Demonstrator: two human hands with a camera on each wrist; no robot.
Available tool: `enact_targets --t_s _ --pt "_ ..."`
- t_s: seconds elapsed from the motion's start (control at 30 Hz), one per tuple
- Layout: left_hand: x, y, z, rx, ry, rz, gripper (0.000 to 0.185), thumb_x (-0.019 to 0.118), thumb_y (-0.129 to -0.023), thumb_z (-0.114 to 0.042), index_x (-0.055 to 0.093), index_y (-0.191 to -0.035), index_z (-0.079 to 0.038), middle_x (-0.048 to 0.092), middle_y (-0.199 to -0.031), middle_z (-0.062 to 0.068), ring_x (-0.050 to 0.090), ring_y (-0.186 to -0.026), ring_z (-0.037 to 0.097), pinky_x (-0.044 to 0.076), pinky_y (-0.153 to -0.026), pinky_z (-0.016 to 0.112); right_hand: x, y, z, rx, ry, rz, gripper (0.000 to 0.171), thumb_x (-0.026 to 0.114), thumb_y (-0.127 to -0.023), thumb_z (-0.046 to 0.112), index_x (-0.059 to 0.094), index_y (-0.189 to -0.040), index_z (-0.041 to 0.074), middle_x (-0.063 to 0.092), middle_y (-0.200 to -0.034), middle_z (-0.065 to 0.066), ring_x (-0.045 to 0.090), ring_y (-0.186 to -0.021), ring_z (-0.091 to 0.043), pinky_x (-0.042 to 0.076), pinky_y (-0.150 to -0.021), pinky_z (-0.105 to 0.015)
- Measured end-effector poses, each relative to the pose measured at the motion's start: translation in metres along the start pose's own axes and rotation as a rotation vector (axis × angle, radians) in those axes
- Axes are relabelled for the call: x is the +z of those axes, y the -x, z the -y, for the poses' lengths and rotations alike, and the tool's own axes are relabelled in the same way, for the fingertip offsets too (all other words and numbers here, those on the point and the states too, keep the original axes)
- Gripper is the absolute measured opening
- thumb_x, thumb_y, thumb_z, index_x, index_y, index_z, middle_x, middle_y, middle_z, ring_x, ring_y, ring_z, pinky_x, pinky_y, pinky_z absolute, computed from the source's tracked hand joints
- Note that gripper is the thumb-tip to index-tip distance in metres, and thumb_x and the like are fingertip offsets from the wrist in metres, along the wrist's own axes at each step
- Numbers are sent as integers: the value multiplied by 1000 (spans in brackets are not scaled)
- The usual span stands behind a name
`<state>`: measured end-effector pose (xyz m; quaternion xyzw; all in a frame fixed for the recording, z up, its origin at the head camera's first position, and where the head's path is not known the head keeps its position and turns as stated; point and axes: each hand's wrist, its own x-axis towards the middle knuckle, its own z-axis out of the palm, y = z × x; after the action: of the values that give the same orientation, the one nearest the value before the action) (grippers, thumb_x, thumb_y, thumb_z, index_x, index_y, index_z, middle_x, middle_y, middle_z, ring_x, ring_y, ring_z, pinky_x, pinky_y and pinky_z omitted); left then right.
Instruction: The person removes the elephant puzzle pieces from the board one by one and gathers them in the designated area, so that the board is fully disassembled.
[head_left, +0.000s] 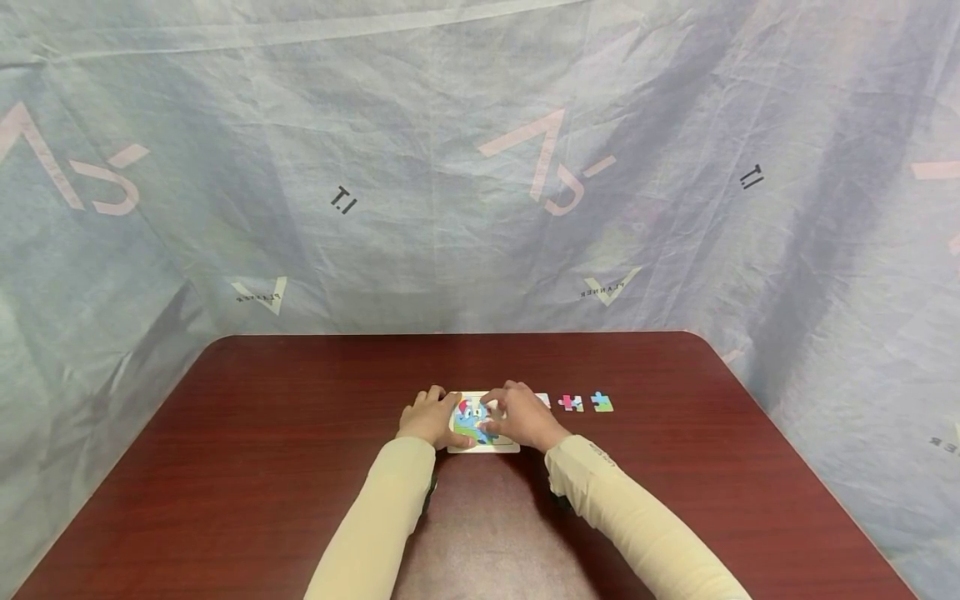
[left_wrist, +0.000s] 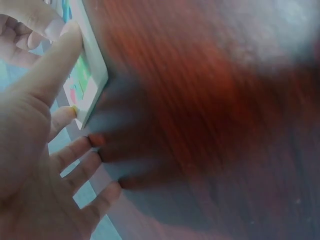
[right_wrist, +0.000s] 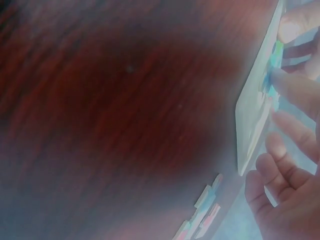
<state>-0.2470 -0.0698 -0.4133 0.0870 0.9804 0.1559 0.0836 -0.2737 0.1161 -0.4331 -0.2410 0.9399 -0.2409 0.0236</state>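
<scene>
Where the pale printed sheeting hangs as a backdrop on all sides, a dark red wood-grain desk fills the lower half of the head view. Two arms in cream sleeves reach forward over it to its middle.

There lies a white puzzle tray, flat on the desk, with a picture of blue, green and red fitted pieces inside its frame; how many pieces sit in it cannot be told, as the hands cover much of it. The left hand rests at the tray's left edge. In the left wrist view its thumb lies straight along the tray's white rim and the other fingers are spread loosely on the desk, so its grip is wide and holds nothing. The right hand lies over the tray's right part, fingertips bent down onto the picture surface; whether this grip pinches a piece cannot be told.

Just to the right of the tray, three loose puzzle pieces lie in a row on the desk: a pale piece half hidden by the right hand, a pink-and-blue piece, and a blue-and-green piece, all apart from one another.
</scene>
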Motion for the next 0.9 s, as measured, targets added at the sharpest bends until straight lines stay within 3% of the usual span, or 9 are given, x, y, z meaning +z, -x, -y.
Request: enact_targets --t_s 0.37,0.57,0.9 --pt "1 0 -1 -16 26 1 82 85 -83 -40 50 -151 -11 46 -147 17 43 -134 36 41 -105 55 -2 0 -6 6 41 -13 18 79 -90 17 79 -108 14 60 -93 -4 58 -90 -22 51 -72 -41" --pt "5 -4 1 -26 30 -3 82 86 -82 -40 51 -150 -12 46 -148 17 42 -135 36 41 -105 55 0 -4 -7 -28 72 -55 11 79 -89 15 80 -100 16 61 -87 -1 58 -82 -17 50 -66 -36" --pt "2 -1 -1 -25 -1 -4 81 86 -82 -42 51 -150 -13 46 -147 16 44 -133 35 42 -104 54 0 -12 -7 -8 107 -81 5 85 -85 17 80 -86 20 60 -83 3 57 -77 -13 49 -62 -32"
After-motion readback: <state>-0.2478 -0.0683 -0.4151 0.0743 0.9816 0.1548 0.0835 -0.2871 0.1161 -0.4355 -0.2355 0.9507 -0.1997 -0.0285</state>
